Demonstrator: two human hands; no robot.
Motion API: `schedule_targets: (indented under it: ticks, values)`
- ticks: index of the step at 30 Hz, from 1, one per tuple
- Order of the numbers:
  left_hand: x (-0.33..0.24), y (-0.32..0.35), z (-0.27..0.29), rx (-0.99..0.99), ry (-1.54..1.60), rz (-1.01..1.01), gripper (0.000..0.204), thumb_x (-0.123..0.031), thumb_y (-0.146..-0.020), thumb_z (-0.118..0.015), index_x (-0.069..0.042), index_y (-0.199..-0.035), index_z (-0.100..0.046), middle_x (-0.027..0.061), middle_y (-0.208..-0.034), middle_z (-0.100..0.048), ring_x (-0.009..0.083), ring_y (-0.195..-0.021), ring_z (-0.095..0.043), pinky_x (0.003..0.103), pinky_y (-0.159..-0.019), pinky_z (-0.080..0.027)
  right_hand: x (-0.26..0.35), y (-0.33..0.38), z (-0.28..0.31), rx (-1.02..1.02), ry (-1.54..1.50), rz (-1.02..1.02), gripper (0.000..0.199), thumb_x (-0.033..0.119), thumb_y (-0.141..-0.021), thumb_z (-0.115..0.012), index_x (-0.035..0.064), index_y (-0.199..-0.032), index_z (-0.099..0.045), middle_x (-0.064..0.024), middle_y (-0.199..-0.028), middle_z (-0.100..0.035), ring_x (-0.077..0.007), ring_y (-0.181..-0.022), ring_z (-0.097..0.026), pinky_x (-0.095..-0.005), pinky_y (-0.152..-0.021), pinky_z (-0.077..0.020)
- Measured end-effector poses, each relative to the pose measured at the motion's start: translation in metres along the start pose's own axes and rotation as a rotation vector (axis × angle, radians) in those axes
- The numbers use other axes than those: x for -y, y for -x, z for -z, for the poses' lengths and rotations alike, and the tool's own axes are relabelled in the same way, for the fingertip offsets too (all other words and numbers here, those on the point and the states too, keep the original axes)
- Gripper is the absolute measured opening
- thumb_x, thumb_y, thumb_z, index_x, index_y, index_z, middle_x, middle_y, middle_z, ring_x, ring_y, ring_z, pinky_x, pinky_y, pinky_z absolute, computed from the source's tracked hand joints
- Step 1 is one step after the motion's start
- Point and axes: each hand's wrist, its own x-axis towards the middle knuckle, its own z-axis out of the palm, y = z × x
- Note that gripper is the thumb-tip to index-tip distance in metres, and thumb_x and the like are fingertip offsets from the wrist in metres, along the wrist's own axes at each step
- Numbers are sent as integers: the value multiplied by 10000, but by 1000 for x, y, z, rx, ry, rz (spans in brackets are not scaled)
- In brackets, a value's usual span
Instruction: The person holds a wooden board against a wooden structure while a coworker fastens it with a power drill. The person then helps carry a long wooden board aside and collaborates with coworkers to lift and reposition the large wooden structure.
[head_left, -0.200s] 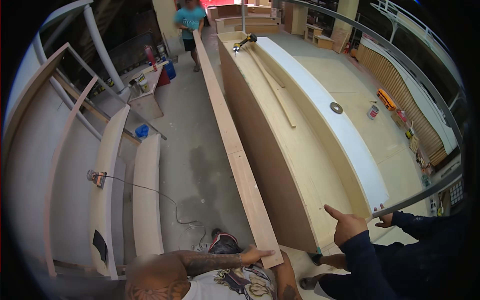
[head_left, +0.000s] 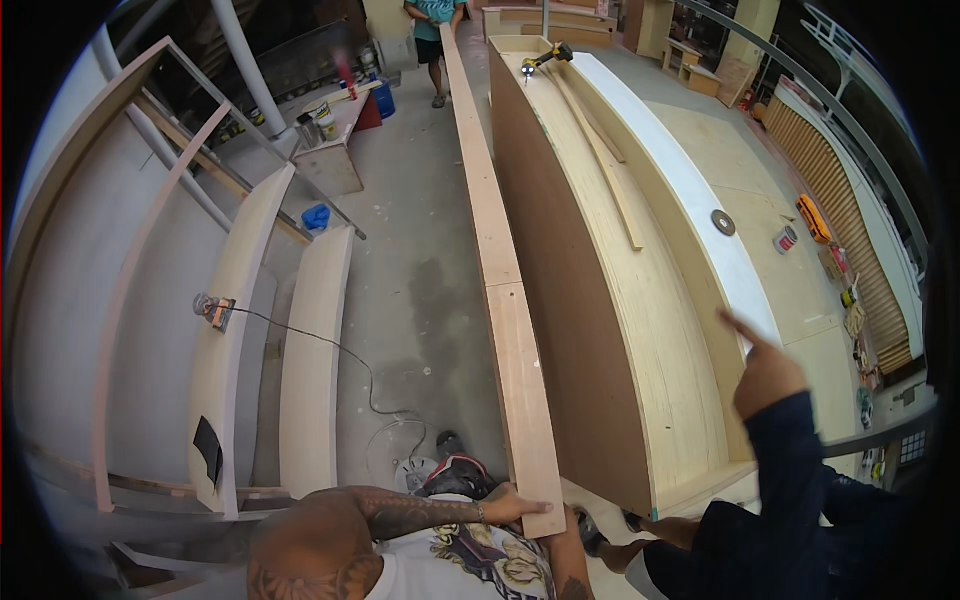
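A long, narrow wooden board (head_left: 492, 230) runs away from me, with a joint line across its middle. My left hand (head_left: 508, 505) is closed on the near end, its thumb lying over the top face. The right forearm reaches the same end from the other side; my right hand (head_left: 568, 522) is mostly tucked under the board, its fingers hidden. At the far end, a person in a teal shirt (head_left: 436, 10) has hold of the board. To my right, a co-worker's dark-sleeved arm is raised, the hand (head_left: 768, 380) blurred with one finger pointing forward.
Right of the board stands a long curved plywood cabinet (head_left: 575, 330) carrying a cordless drill (head_left: 548, 58), loose strips (head_left: 615, 190) and a disc (head_left: 723, 222). On the left, curved panels (head_left: 315, 370) hold a corded sander (head_left: 214, 311); its cable (head_left: 345, 350) trails across the floor.
The view has shifted, so most things sit farther right and the far person is partly cut off. The co-worker's pointing hand has risen and swung forward. My left hand keeps its hold on the board.
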Motion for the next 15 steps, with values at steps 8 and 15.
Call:
schedule_targets:
  ticks: [8, 15]
  values:
    - [14, 1, 14, -66, -109, 2, 569, -386, -757, -771, 8, -1136, -612, 130, -1032, -666, 190, -839, -676, 304, -666, -586, -53, 68, -374, 474, -1723, -467, 578, 54, -759, -544, 192, -1318, -505, -205, -824, -663, -310, -812, -665, -391, -714, -531]
    - [-5, 1, 15, -130, -55, 95, 564, -351, -748, -778, 31, -1127, -607, 126, -977, -669, 200, -807, -676, 316, -644, -587, -42, 30, -351, 498, -1740, -419, 513, 82, -777, -535, 135, -1287, -534, -215, -862, -668, -308, -847, -666, -373, -748, -533]
